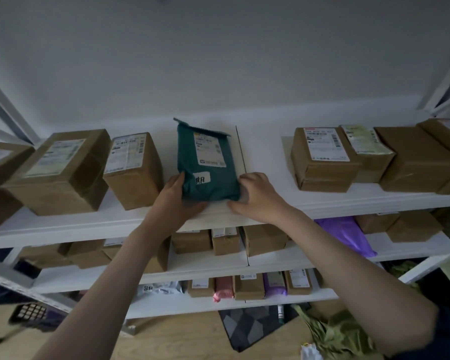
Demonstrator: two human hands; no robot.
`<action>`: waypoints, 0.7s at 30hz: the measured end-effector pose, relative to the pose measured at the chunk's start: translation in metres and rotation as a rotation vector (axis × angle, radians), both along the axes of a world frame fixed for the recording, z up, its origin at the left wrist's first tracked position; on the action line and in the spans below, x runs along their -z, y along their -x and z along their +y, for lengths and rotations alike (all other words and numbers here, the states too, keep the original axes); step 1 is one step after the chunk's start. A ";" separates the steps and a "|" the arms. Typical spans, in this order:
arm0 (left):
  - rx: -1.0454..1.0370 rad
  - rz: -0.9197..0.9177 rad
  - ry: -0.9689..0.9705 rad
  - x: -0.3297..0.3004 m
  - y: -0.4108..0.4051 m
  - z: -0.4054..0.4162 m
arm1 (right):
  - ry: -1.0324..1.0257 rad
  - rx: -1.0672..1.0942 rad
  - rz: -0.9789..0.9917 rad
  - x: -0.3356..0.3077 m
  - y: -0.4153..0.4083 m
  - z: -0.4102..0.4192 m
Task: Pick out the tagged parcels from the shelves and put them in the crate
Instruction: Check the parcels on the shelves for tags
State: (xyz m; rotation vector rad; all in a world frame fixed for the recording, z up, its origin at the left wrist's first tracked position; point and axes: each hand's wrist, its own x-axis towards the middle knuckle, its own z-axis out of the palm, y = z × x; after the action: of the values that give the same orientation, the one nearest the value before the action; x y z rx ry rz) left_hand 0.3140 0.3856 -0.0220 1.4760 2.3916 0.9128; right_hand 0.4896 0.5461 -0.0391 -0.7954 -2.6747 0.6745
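Note:
A teal soft parcel point(207, 162) lies on the top white shelf point(270, 157), with a shipping label and a small white handwritten tag near its front end. My left hand point(176, 198) grips its left front corner, thumb against the side. My right hand point(257, 197) holds the right front corner, fingers curled at the parcel's edge. Both arms reach up from below. No crate is in view.
Brown cardboard boxes flank the parcel: one close on the left point(134, 168), a bigger one further left point(63, 170), several on the right point(322, 158). Lower shelves hold more boxes and a purple bag point(348, 233). Wooden floor and a green bag point(340, 333) lie below.

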 end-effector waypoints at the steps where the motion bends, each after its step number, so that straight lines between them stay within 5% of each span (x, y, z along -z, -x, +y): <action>1: 0.010 0.024 0.023 0.002 -0.001 0.000 | -0.004 0.008 0.007 0.000 -0.002 0.001; 9: -0.016 0.152 0.098 0.008 -0.003 0.003 | -0.056 0.053 0.023 -0.001 -0.009 0.012; 16: 0.023 -0.014 0.047 0.004 0.017 0.006 | -0.108 0.016 -0.061 -0.003 0.004 0.017; 21: 0.007 0.110 0.132 0.010 0.019 0.006 | -0.152 0.026 -0.080 0.003 0.013 0.019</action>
State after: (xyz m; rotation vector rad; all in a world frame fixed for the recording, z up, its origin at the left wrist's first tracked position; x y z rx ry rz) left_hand 0.2948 0.3914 -0.0320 1.5201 2.4683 0.6746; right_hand 0.4767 0.5646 -0.0418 -0.8315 -2.7421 0.4351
